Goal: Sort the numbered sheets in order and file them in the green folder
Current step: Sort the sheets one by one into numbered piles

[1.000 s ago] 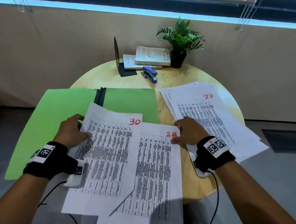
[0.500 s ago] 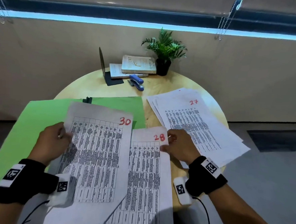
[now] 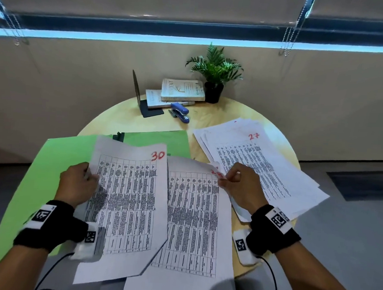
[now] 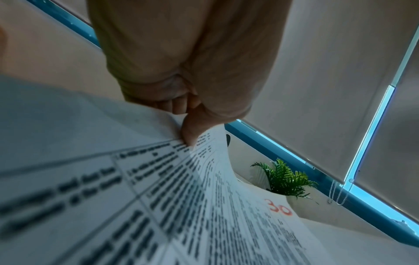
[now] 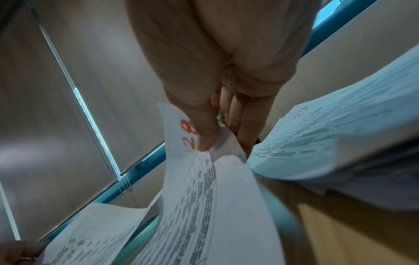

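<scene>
Both sheets lifted: "30" (image 3: 126, 199) left, seemingly "28" (image 3: 195, 221) right.

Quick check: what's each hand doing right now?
Left hand: pinching the left edge of sheet 30.
Right hand: pinching the top right corner of sheet 28.

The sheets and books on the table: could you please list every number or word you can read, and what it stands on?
"30": red, on the sheet that the left hand holds.
"28": red, on the sheet that the right hand pinches.
"27": red, on the top sheet of the pile.
Top book: title too blurred.
Printed tables: too small.
</scene>
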Tool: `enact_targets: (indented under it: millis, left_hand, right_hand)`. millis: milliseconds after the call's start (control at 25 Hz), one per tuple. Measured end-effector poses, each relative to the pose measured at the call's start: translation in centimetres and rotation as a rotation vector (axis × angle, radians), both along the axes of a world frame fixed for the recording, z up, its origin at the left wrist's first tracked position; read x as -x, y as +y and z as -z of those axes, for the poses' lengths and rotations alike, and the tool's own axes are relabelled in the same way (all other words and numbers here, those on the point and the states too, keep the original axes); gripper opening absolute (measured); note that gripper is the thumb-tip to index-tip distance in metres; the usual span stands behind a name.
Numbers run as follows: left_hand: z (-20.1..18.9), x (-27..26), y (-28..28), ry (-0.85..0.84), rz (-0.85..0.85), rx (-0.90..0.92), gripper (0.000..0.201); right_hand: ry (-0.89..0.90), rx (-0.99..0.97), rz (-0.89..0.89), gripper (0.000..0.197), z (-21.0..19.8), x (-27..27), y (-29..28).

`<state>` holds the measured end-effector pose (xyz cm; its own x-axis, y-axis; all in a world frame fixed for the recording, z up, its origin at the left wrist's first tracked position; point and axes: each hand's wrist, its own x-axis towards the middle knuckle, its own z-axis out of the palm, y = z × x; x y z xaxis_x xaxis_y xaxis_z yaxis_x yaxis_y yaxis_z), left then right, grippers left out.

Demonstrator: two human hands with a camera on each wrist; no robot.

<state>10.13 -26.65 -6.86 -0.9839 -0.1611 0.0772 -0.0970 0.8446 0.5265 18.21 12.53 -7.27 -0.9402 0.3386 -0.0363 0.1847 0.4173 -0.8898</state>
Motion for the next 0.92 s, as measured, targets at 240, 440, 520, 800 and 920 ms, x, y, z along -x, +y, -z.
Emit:
enact_targets:
  millis: [240, 440, 520, 800, 920]
  left_hand:
    - [-0.5, 0.1, -0.4, -0.061, -0.003, 0.022, 0.018]
    - [-2.8, -2.3, 5.4, 0.164, 0.355, 0.082, 0.081]
    - [-2.8, -2.5, 9.4, 0.188, 0.658, 0.157, 0.081]
    - [0.9, 1.1, 14.0, -0.121, 0.768, 0.272, 0.116]
    - [0.8, 1.5, 13.4, -0.058, 0.686, 0.068, 0.129]
  right_hand:
    - [0.095, 0.051, -0.115, 0.025, 0.2, -0.2, -0.4]
    - [0.113, -0.005, -0.275, 0.028, 0.7, -1.3, -0.7]
    - [0.076, -0.043, -0.271, 0.026, 0.7, -1.2, -0.8]
    - [0.074, -0.141, -0.152, 0.01, -0.6, -0.2, -0.4]
    - [0.173, 0.063, 0.006, 0.008, -2.7, 0.2, 1.0]
